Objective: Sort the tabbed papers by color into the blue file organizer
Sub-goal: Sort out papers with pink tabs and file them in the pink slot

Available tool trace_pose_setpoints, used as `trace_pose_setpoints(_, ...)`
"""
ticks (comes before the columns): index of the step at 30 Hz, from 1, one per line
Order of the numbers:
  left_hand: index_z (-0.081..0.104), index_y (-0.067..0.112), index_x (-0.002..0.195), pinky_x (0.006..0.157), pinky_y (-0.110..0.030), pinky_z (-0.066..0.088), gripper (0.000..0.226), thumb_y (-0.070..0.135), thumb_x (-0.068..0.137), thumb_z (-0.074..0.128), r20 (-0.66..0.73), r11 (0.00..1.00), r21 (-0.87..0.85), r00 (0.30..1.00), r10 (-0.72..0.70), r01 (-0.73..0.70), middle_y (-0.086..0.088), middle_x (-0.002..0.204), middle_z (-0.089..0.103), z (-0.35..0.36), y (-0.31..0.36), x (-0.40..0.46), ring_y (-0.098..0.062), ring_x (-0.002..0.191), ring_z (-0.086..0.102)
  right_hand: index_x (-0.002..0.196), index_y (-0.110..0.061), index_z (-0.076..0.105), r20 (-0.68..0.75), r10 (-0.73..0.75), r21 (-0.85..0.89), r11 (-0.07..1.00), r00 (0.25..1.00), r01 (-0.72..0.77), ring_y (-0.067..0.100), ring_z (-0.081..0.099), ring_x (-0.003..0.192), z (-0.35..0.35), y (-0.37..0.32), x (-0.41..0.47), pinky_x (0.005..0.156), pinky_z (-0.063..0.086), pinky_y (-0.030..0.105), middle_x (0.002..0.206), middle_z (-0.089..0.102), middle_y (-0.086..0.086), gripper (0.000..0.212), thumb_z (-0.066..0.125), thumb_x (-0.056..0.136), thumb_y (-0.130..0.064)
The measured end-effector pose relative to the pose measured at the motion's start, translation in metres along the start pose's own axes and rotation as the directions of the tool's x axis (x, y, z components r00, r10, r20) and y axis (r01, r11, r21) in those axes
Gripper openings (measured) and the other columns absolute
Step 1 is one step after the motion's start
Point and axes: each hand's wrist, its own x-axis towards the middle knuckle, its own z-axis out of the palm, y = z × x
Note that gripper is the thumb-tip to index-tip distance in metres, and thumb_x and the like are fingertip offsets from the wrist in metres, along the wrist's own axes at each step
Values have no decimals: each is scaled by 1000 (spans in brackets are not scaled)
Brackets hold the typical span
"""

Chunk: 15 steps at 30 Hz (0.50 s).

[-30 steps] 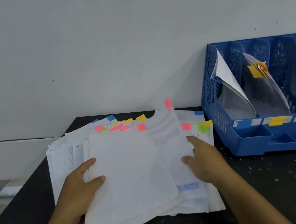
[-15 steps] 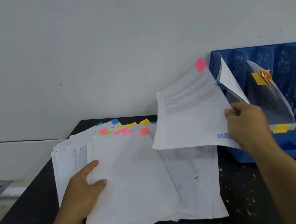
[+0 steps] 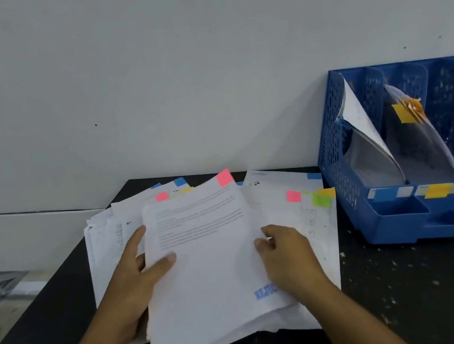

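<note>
A pale grey wall fills the upper half of the view, and a black worktop flecked with light specks runs up against it. At the right, against the wall, stands the blue file organizer, its perforated slots holding curled sheets; one sheet in a middle slot carries a yellow tab, and blue, yellow and pink labels sit along its front lip. To the organizer's left, spread over the worktop, lies the loose pile of tabbed papers, with pink, blue, yellow and green tabs fanned along its far edges. On top of the pile rests a white sheet with printed lines, a blue stamp near its lower right and a pink tab at its top edge. The left hand pinches this sheet's left edge, thumb on top and fingers beneath, a closed grip. The right hand has its thumb and fingers closed on the sheet's right edge, above the blue stamp.
</note>
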Motion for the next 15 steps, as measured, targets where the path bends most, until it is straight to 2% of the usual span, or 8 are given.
trace_pose_setpoints(2, 44, 60, 122, 92, -47, 52, 68, 13, 84, 73, 21, 996, 87, 1000, 14, -16, 8, 122, 63, -3, -6, 2, -20, 109, 63, 125, -22, 62, -22, 7, -65, 998, 1000, -9, 3, 57, 82, -4, -1, 0, 66, 43, 14, 106, 67, -6, 36, 46, 99, -42)
trace_pose_setpoints(4, 48, 59, 118, 96, -47, 50, 66, 8, 84, 71, 33, 991, 131, 999, 18, -22, 9, 128, 60, -5, -10, 4, -20, 113, 60, 127, -23, 60, -129, 31, -182, 982, 991, -54, 12, 59, 96, -13, 7, 6, 81, 49, 27, 115, 66, -4, 44, 42, 97, -50)
trace_pose_setpoints(6, 50, 53, 122, 97, -46, 50, 62, 7, 86, 69, 34, 989, 149, 999, 20, -25, 11, 130, 58, -5, -12, 5, -18, 113, 58, 133, -21, 53, -188, 85, -365, 919, 979, -150, 22, 48, 116, -21, 20, 11, 94, 43, 37, 130, 55, 3, 55, 37, 96, -58)
trace_pose_setpoints(8, 50, 51, 124, 98, -46, 49, 61, 8, 86, 69, 34, 983, 180, 999, 25, -31, 11, 130, 57, -4, -13, 6, -18, 114, 57, 134, -20, 50, -205, 162, -500, 830, 965, -246, 27, 38, 122, -26, 29, 15, 98, 37, 41, 134, 45, 7, 64, 32, 92, -66)
trace_pose_setpoints(11, 50, 52, 122, 99, -46, 48, 60, 8, 86, 69, 31, 977, 207, 999, 41, -47, 12, 129, 58, -4, -15, 7, -18, 114, 57, 131, -22, 51, -201, 220, -559, 775, 955, -296, 28, 32, 123, -23, 33, 18, 101, 30, 44, 136, 40, 7, 71, 29, 87, -73)
trace_pose_setpoints(15, 50, 55, 118, 99, -46, 48, 60, 9, 85, 70, 28, 967, 248, 998, 52, -57, 12, 130, 56, -3, -16, 8, -18, 114, 56, 132, -27, 50, -201, 186, -560, 784, 962, -269, 28, 27, 125, -15, 31, 18, 101, 25, 45, 139, 36, 4, 70, 35, 84, -75)
